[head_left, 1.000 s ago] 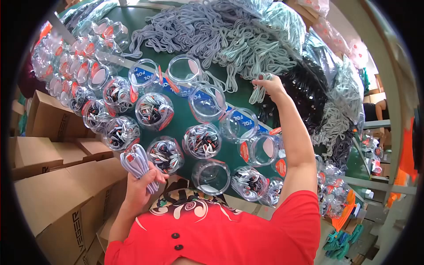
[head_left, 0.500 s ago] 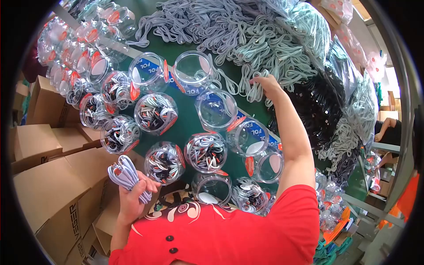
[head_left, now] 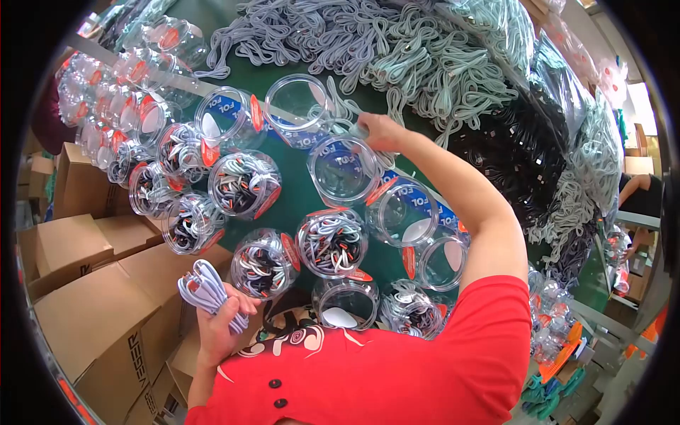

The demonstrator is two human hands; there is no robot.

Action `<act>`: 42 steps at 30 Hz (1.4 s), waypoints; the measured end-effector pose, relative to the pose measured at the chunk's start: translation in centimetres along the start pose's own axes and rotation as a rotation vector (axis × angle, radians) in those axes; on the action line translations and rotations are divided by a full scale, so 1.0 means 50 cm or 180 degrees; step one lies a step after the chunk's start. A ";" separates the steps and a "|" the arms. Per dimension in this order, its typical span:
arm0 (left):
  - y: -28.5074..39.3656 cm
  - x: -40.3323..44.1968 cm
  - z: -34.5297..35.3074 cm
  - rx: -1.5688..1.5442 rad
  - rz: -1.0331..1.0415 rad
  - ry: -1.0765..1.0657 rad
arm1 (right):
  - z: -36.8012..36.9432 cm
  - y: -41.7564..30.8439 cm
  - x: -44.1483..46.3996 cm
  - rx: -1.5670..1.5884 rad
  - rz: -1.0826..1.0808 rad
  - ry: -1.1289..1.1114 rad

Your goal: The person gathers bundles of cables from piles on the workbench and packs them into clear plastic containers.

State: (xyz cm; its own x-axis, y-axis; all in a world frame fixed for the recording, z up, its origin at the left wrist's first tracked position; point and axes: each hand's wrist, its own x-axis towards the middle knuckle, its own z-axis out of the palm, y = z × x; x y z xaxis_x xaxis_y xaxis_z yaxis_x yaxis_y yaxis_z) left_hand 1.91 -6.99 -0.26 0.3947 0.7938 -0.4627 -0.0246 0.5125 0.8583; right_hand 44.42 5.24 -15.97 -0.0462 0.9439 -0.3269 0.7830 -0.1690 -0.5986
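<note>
My left hand (head_left: 219, 326) is closed around a bundle of pale lilac cables (head_left: 207, 289) with orange at their ends, above the cardboard boxes. My right hand (head_left: 381, 132) is pinched on grey-green cable, a little of which shows beside the fingers; the rest is hidden behind the hand. It is right at the rim of an open clear jar (head_left: 345, 170). Another open jar (head_left: 299, 106) stands just left of it. Near my left hand stands a round jar (head_left: 265, 265) packed with white and black cables, with a similar filled jar (head_left: 331, 244) to its right.
A big heap of grey cables (head_left: 326, 35) covers the far side of the green table (head_left: 234, 237), with black cables (head_left: 510, 170) at the right. Several clear jars (head_left: 113, 99) crowd the far left. Cardboard boxes (head_left: 92, 304) stand at the lower left; another person's arm (head_left: 634, 185) shows far right.
My right hand has moved left from the edge of the cable heap to the jars, carrying grey-green cable. My left hand still holds its bundle in nearly the same place.
</note>
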 end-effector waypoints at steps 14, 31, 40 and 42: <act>0.036 0.003 0.016 -0.1045 -0.0414 -0.1036 | -0.213 -0.127 -0.248 0.3395 0.0126 0.1126; -0.066 -0.053 0.099 -0.1128 -0.2314 -0.3461 | 0.117 -0.508 -0.735 0.1128 -0.0969 0.1845; -0.088 -0.090 0.136 -0.0755 -0.2175 -0.3598 | -0.066 -0.305 -0.688 0.0301 -0.0492 0.1854; -0.098 -0.101 0.162 -0.0974 -0.1845 -0.3173 | -0.148 -0.102 -0.646 -0.0812 -0.0421 0.1726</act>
State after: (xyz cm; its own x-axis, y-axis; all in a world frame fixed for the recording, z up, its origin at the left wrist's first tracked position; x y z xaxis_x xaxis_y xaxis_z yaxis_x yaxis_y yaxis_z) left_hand 7.47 -16.15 -0.34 0.9554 -0.1162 -0.2716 0.2279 0.8749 0.4273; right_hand 46.50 -22.27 3.07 0.1166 0.9735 0.1970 0.9191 -0.0306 -0.3928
